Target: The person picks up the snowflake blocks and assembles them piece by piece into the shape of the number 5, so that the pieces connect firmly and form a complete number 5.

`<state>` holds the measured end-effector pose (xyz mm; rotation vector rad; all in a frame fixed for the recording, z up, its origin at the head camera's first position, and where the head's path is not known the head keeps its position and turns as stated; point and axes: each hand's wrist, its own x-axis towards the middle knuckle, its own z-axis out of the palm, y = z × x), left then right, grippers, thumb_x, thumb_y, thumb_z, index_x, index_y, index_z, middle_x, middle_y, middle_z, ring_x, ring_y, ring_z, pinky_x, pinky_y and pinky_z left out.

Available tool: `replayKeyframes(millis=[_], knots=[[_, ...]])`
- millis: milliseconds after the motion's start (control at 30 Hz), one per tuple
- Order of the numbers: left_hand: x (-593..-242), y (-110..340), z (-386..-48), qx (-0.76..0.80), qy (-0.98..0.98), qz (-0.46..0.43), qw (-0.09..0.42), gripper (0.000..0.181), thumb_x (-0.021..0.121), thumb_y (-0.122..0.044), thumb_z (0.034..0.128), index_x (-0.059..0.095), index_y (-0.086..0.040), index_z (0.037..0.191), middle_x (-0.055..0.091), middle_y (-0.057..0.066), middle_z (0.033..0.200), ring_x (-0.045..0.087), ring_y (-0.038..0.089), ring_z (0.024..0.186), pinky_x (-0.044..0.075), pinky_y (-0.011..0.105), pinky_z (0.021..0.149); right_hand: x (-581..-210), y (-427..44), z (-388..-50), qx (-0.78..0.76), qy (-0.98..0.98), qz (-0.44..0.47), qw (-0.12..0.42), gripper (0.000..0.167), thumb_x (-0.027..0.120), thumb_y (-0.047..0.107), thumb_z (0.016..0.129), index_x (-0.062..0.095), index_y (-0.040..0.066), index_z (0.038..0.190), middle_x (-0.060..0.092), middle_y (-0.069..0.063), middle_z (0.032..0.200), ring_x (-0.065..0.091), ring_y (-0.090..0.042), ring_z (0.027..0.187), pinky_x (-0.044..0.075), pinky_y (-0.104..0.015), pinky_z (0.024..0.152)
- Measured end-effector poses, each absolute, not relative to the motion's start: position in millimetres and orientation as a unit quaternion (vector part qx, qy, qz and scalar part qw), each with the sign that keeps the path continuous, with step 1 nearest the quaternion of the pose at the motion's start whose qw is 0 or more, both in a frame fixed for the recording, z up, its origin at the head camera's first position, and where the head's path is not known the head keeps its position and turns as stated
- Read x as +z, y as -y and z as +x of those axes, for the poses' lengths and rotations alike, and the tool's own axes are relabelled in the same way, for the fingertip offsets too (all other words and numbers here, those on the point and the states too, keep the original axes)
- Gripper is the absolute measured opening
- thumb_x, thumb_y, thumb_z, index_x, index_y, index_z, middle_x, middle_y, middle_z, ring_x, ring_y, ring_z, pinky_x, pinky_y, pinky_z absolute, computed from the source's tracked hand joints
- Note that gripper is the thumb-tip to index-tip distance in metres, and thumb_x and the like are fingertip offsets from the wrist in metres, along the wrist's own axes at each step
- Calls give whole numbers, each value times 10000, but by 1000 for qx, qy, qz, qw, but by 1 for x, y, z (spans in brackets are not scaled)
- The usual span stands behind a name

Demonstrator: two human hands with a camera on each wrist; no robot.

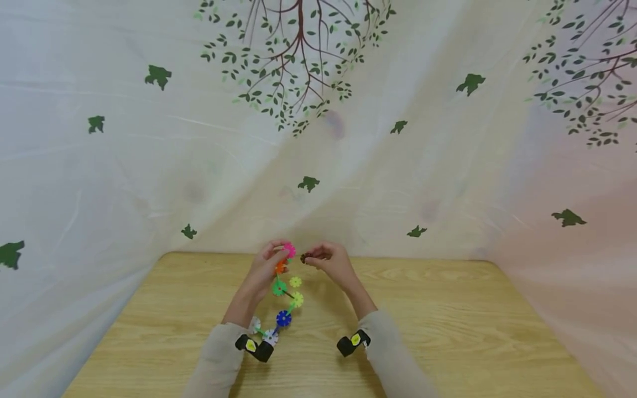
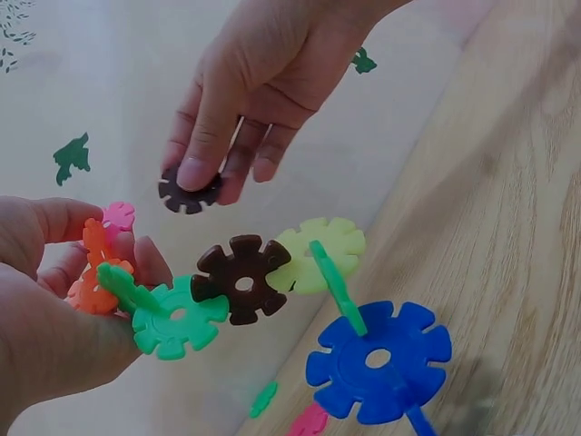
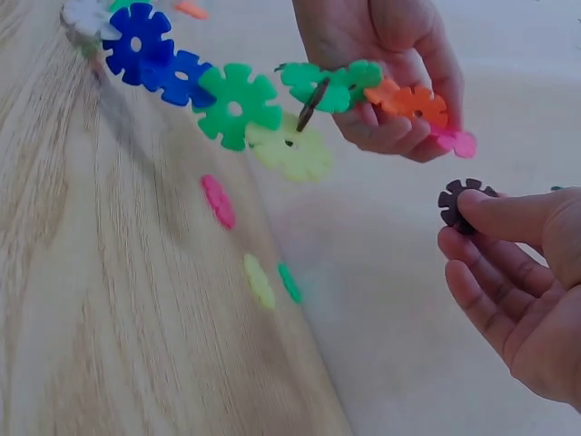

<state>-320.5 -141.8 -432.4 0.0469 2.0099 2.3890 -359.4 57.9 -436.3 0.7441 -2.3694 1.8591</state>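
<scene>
My left hand [image 1: 260,273] grips the upper end of a chain of slotted plastic flower discs, near its orange disc [image 3: 419,104] and the pink disc [image 1: 289,250] at the tip. From there the chain hangs through green, brown disc [image 2: 222,269], yellow disc [image 2: 334,243] and blue disc [image 2: 336,371] pieces down to a white disc [image 1: 270,337] by the left wrist. Between thumb and fingers, my right hand [image 1: 334,262] pinches a separate dark brown disc [image 3: 448,207]. That disc is close to the pink one, with a small gap between them.
Loose discs lie on the wooden table [image 1: 448,331] near its far edge: a pink disc [image 3: 218,202], a yellow disc [image 3: 259,282] and a green disc [image 3: 290,282]. Behind the table hangs a pale curtain [image 1: 348,193] printed with branches and leaves.
</scene>
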Motion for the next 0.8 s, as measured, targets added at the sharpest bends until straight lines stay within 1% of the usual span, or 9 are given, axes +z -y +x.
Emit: replayKeyframes(millis=[100,167,233,333,433,533,633,800], knots=[[-434,139,-321,771,-637,21,14,367,529,-153,1061,483,-11,1396,584,-45,980,541,114,898,537,230,795,-435,-56,-356,609,757,234,40,140,787,40,875,725,-35,976,745,-232,964,711,-240,785,592,-266,670],[-434,136,-321,777,-629,24,14,363,520,-147,1064,474,-14,1398,584,-42,985,542,124,914,544,244,825,-435,-55,-354,611,755,232,49,143,787,32,873,722,-45,974,740,-242,971,708,-218,790,561,-200,654],[-434,134,-320,781,-624,28,13,343,512,-148,1065,477,-35,1387,578,-39,992,541,128,927,547,257,854,-434,-53,-353,611,756,228,54,141,782,16,873,719,-59,975,731,-260,986,711,-250,819,548,-182,651],[-433,131,-319,788,-614,27,10,309,496,-134,1068,484,-59,1367,570,-20,984,545,139,928,554,272,858,-426,-52,-347,608,759,226,59,136,762,-13,881,705,-98,971,719,-287,991,711,-340,865,542,-175,656],[-433,127,-318,789,-613,36,15,316,471,-113,1071,452,-41,1378,551,-2,970,535,129,904,550,284,869,-413,-51,-336,600,763,228,69,124,738,-42,891,688,-131,961,709,-306,983,704,-407,893,545,-175,666],[-432,125,-317,790,-612,39,21,335,451,-102,1076,415,-10,1397,535,20,970,534,116,888,553,294,882,-403,-51,-325,598,763,231,81,110,724,-55,895,677,-140,948,704,-306,970,704,-403,894,553,-180,684],[-433,124,-318,787,-615,36,20,319,452,-111,1080,427,-21,1385,533,23,976,542,108,881,557,280,865,-402,-52,-324,602,760,229,88,103,724,-49,899,680,-129,947,701,-300,973,701,-396,908,555,-177,696],[-433,124,-318,777,-628,33,20,293,485,-120,1074,472,-23,1350,555,2,926,555,126,867,556,257,813,-419,-51,-341,606,757,225,91,111,726,-47,898,684,-128,962,705,-304,997,694,-422,937,565,-186,702]])
